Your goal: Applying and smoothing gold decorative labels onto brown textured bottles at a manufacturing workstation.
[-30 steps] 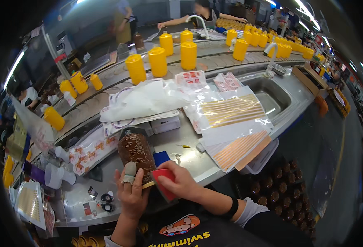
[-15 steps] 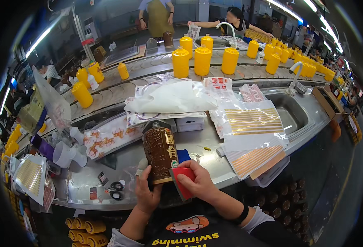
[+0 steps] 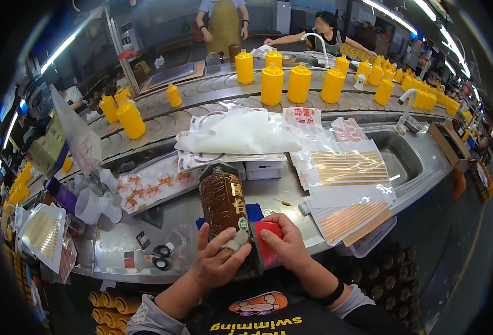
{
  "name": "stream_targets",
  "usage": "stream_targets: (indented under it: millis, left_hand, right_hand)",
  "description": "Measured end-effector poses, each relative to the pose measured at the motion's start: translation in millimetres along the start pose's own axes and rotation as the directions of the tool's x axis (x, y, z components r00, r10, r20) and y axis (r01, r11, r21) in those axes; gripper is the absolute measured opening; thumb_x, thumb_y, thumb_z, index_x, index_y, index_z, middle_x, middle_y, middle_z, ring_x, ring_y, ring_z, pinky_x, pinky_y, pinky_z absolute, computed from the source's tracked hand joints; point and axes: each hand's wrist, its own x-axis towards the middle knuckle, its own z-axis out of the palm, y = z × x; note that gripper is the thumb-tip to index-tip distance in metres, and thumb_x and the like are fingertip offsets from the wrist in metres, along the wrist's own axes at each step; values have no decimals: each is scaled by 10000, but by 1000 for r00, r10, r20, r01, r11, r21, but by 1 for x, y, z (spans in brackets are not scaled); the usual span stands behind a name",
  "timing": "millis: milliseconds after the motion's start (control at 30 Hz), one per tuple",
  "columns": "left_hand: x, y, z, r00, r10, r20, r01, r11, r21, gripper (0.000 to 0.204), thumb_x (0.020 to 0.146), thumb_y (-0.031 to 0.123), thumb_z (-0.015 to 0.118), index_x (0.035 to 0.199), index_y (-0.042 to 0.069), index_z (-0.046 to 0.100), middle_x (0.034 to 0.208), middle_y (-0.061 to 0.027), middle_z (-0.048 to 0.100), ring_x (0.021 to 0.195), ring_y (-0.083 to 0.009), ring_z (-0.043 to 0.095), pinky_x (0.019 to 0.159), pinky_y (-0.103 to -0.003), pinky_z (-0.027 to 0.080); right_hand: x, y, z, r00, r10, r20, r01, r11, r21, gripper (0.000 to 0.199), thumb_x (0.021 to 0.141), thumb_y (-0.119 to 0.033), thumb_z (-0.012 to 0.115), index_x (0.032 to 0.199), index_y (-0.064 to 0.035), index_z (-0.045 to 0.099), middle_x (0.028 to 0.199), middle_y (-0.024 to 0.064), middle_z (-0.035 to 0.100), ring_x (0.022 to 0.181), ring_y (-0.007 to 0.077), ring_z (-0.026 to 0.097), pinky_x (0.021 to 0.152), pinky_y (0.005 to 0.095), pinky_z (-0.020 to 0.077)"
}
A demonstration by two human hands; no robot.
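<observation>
A dark brown bottle (image 3: 223,201) with raised gold lettering and a small round green-and-white sticker lies tilted at the counter's near edge, its neck pointing away from me. My left hand (image 3: 219,261) grips its lower end, fingers across the surface, with a pale finger cot on one digit. My right hand (image 3: 291,248) is closed around a red scraper (image 3: 269,241) with a grey edge, held right beside the bottle's lower right side. Under and behind the bottle a blue cloth (image 3: 254,211) shows in part.
White plastic sheets (image 3: 241,134) and gold-striped sticker sheets (image 3: 349,170) cover the counter by the sink (image 3: 394,153). Scissors (image 3: 160,258) lie at left near white cups (image 3: 93,206). Yellow bottles (image 3: 272,86) stand on the conveyor (image 3: 201,103); two people are beyond it.
My left hand has shifted from the bottle's left side across its lower end. The bottle has turned slightly, so its lettering and sticker sit differently. The scraper has moved a little away rightward.
</observation>
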Motion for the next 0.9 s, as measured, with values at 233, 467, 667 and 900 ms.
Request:
stream_targets:
  millis: [233,467,667,900]
  left_hand:
    - [-8,-6,12,969,-235,-79,227,969,-102,477,766,28,730,1214,83,578,1248,-156,585,1206,-369,539,1096,-564,354]
    - [-36,5,4,947,-269,-173,253,962,-106,338,848,36,669,1169,62,567,1193,-206,615,1164,-391,577,1113,-620,295]
    - [-21,0,-2,990,-108,-89,106,994,-25,252,827,11,645,1054,122,653,1043,-79,688,1176,-306,580,1159,-617,207]
    - [-12,3,4,975,-108,-196,98,993,-61,253,802,27,661,1027,142,668,979,-53,699,1141,-270,572,1164,-616,206]
  right_hand:
    - [-1,-2,-1,1000,28,8,-29,999,42,291,915,-155,670,1141,-18,549,1039,48,605,935,98,571,835,263,490]
    - [3,2,1,999,37,19,-38,999,30,294,916,-156,670,1143,-14,546,1020,45,607,912,91,573,817,258,491]
    - [3,4,0,1000,27,11,-27,999,30,294,913,-150,670,1141,-9,549,1027,50,612,919,92,575,819,259,492]
    - [3,4,-6,1000,14,-7,-14,999,30,297,916,-170,672,1137,-8,556,1017,59,618,926,96,588,823,264,502]
